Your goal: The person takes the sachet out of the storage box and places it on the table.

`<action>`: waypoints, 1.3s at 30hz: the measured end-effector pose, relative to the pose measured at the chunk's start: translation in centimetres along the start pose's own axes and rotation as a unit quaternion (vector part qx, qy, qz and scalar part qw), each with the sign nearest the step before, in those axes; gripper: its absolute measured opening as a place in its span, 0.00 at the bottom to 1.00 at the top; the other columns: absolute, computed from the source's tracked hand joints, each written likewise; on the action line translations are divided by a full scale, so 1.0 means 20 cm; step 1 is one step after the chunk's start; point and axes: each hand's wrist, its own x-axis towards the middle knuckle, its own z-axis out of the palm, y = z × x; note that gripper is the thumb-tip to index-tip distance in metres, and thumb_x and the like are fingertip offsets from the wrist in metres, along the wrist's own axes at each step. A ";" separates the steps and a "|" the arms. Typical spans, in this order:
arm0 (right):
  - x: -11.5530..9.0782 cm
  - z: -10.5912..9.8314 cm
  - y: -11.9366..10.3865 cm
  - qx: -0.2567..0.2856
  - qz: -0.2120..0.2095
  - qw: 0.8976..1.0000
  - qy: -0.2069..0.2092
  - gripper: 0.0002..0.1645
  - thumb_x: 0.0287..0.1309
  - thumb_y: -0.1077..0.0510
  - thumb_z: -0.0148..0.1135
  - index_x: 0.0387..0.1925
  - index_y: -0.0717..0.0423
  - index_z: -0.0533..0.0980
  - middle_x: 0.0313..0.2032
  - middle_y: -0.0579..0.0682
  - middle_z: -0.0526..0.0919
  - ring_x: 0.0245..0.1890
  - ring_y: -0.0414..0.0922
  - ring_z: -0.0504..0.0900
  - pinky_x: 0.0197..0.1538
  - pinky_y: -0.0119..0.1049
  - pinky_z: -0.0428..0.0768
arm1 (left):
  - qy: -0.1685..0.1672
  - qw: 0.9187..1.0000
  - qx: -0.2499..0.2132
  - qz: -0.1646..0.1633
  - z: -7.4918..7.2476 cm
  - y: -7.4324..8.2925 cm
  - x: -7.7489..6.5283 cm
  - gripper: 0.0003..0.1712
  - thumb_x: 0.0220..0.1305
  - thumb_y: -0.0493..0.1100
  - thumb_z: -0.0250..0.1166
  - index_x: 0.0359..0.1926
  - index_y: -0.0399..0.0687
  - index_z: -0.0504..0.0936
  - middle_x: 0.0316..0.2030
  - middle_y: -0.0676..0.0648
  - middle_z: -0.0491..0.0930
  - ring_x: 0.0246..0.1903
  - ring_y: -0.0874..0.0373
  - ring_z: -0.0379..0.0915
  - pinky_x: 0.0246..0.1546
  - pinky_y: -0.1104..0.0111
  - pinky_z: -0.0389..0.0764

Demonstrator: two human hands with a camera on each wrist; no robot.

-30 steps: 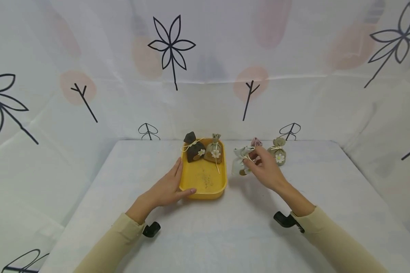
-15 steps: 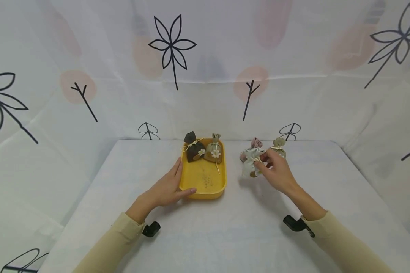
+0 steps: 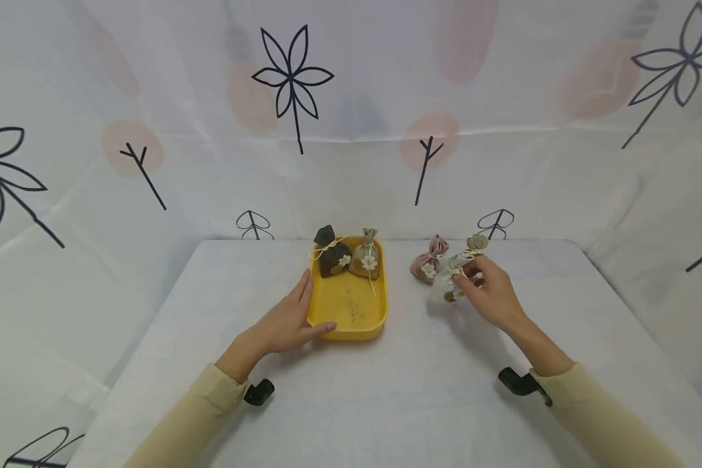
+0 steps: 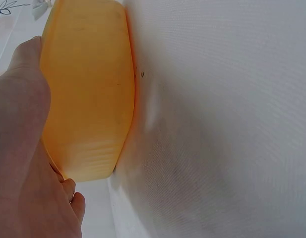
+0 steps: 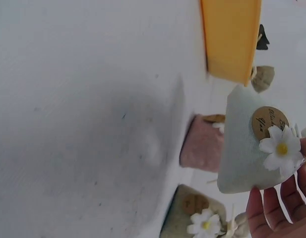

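One dark pouch [image 3: 332,262] and one tan pouch [image 3: 364,262] are seated in yellow tray [image 3: 348,307], far end. Tray is touched by left hand [image 3: 286,322], fingers straight. White pouch [image 5: 239,144] is pinched in right hand [image 3: 494,296], held above worktop [image 3: 386,403] near pink pouch [image 3: 424,265] and green pouch [image 5: 180,218].

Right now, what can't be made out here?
Head: most of the olive cloth pouch, behind the pale-green cloth pouch and right hand.
Left wrist: inside of the yellow rectangular plastic tray, behind its outer wall.
Right wrist: full lettering on round brown tag, blurred, white flower overlapping.
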 end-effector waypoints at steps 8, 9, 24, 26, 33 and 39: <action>-0.01 -0.03 0.08 -0.016 0.020 1.000 0.010 0.10 0.69 0.60 0.63 0.42 0.66 0.76 0.39 0.58 0.80 0.39 0.37 0.73 0.38 0.21 0.73 | 0.003 1.000 -0.004 0.000 0.00 0.00 0.00 0.69 0.65 0.78 0.55 0.81 0.38 0.30 0.81 0.42 0.27 0.80 0.46 0.38 0.77 0.55 0.51; -0.01 -0.03 0.09 -0.017 0.024 0.999 0.012 0.10 0.69 0.60 0.63 0.42 0.66 0.75 0.39 0.58 0.80 0.39 0.36 0.73 0.38 0.21 0.73 | 0.003 1.000 -0.004 0.000 0.01 0.00 0.00 0.69 0.65 0.77 0.55 0.81 0.38 0.30 0.81 0.42 0.27 0.80 0.46 0.38 0.77 0.55 0.51; -0.01 -0.06 0.14 -0.039 0.073 0.997 0.000 0.15 0.72 0.57 0.60 0.44 0.69 0.74 0.42 0.63 0.78 0.45 0.53 0.75 0.38 0.24 0.72 | 0.006 1.000 -0.013 -0.002 0.01 0.00 0.00 0.68 0.65 0.76 0.57 0.81 0.39 0.30 0.82 0.42 0.27 0.80 0.46 0.38 0.77 0.56 0.51; -0.01 -0.07 0.15 -0.039 0.077 0.996 -0.001 0.16 0.72 0.56 0.59 0.45 0.69 0.74 0.42 0.63 0.78 0.46 0.53 0.75 0.38 0.25 0.72 | 0.007 1.000 -0.012 -0.002 0.01 0.00 0.00 0.68 0.65 0.76 0.57 0.81 0.39 0.30 0.81 0.42 0.27 0.80 0.46 0.38 0.77 0.56 0.51; -0.01 -0.07 0.18 -0.044 0.100 0.994 -0.013 0.18 0.73 0.54 0.58 0.47 0.68 0.73 0.45 0.63 0.78 0.48 0.56 0.76 0.41 0.28 0.72 | 0.008 1.000 -0.007 0.003 0.00 0.00 -0.01 0.69 0.64 0.80 0.52 0.81 0.38 0.30 0.81 0.41 0.28 0.80 0.46 0.38 0.77 0.56 0.51; -0.02 -0.08 0.19 -0.049 0.123 0.991 -0.022 0.20 0.74 0.51 0.57 0.49 0.68 0.72 0.46 0.64 0.77 0.50 0.57 0.75 0.45 0.39 0.75 | 0.006 1.000 -0.006 0.002 0.01 0.00 -0.01 0.70 0.63 0.82 0.51 0.81 0.38 0.30 0.81 0.41 0.27 0.80 0.46 0.38 0.77 0.56 0.51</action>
